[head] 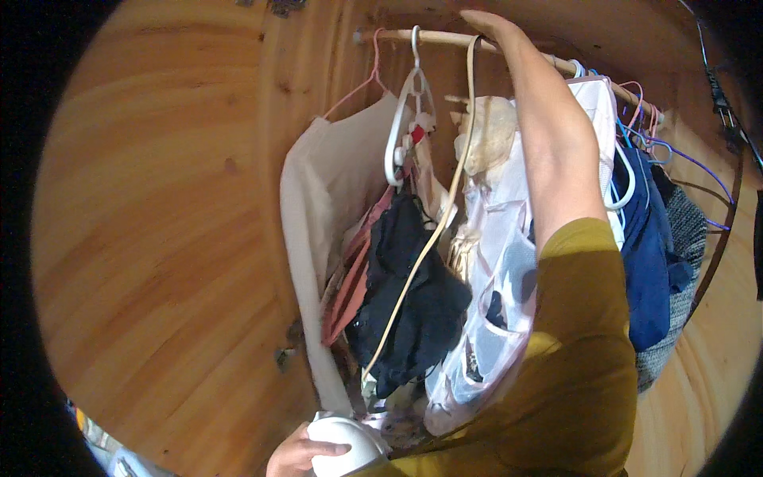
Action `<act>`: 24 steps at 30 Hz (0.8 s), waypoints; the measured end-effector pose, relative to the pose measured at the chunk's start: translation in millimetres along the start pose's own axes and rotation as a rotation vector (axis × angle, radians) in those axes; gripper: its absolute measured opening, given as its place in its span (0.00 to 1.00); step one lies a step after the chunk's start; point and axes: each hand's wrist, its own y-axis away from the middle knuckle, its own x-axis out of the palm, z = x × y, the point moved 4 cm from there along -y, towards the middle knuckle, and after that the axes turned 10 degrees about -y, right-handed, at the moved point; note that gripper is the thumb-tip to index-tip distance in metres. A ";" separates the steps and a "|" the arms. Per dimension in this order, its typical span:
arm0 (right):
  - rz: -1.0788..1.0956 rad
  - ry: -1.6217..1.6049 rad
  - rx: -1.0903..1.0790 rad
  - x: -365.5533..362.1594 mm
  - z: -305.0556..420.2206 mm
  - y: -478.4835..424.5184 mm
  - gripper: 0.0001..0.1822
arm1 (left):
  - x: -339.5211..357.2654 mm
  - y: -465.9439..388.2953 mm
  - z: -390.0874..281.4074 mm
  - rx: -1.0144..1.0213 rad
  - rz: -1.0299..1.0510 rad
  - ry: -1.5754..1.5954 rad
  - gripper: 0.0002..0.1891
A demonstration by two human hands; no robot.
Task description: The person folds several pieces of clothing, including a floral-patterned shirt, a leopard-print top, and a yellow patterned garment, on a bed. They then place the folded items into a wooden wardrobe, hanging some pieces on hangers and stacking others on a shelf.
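Note:
In my left hand (304, 451), low in the picture, I hold a white cup-shaped item (343, 444), with the thumb over its surface. My right hand (492, 24) is raised to the wooden hanging rod (447, 38) at the top; whether its fingers grip anything is hidden. Beside this hand a long beige strap (417, 262) loops over the rod and runs down in front of a black garment (411, 286). Left of the strap a white plastic hanger (390, 149) hangs from the rod. A cream long-sleeved garment (334, 161) hangs on a pink hanger (377, 59) further left.
A pale mesh pocket organizer (495, 334) hangs behind my right arm. Navy (647, 262) and grey knitted (685, 238) clothes hang at the right. The wooden wardrobe panel (161, 208) stands at the left. A cable with a plug (724, 113) dangles at the upper right.

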 end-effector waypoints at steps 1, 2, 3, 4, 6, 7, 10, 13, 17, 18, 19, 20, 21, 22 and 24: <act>0.039 -0.012 0.040 21.4 -5.5 -4.3 0.21 | -1.7 5.0 -0.6 0.003 -0.023 -0.028 0.27; 0.043 0.145 0.105 55.1 -24.4 0.0 0.21 | 1.4 16.1 -6.6 -0.021 -0.069 -0.041 0.27; 0.041 0.412 0.164 86.3 -34.7 12.6 0.21 | 9.3 29.3 -7.4 -0.054 -0.098 -0.050 0.27; 0.013 0.648 0.214 103.9 -25.9 22.2 0.21 | 6.7 25.1 -16.0 0.008 -0.115 -0.223 0.26; -0.043 0.950 0.303 101.9 -11.8 46.5 0.22 | 17.1 10.1 -16.1 0.117 0.103 -0.103 0.27; -0.067 0.993 0.313 97.6 -3.3 65.3 0.22 | 15.6 12.9 -22.2 0.105 0.101 -0.144 0.27; -0.148 1.234 0.181 93.4 47.4 121.0 0.21 | 32.0 21.2 -34.9 0.170 0.058 -0.141 0.26; -0.034 1.396 0.199 102.5 89.2 145.6 0.21 | 42.4 19.3 -45.7 0.217 0.081 -0.100 0.27; -0.216 1.328 -0.095 151.2 133.1 199.3 0.20 | 52.1 24.7 -68.3 0.283 0.171 -0.131 0.28; -0.208 1.326 -0.213 160.3 137.2 214.0 0.18 | 62.5 27.7 -74.1 0.293 0.192 -0.187 0.27; -0.199 1.317 -0.326 168.7 141.2 228.9 0.16 | 64.8 27.3 -78.1 0.287 0.191 -0.157 0.26; -0.144 1.154 -0.340 180.0 146.4 241.7 0.16 | 64.6 22.8 -85.0 0.276 0.191 -0.127 0.25; -0.087 0.983 -0.359 195.9 149.0 258.5 0.15 | 62.2 16.6 -86.5 0.271 0.183 -0.096 0.25; -0.039 0.877 -0.480 213.6 151.7 280.3 0.16 | 60.0 12.8 -89.3 0.366 0.130 -0.073 0.23; 0.085 0.637 -0.532 240.2 157.5 334.6 0.18 | 67.3 15.3 -107.7 0.399 0.139 -0.028 0.23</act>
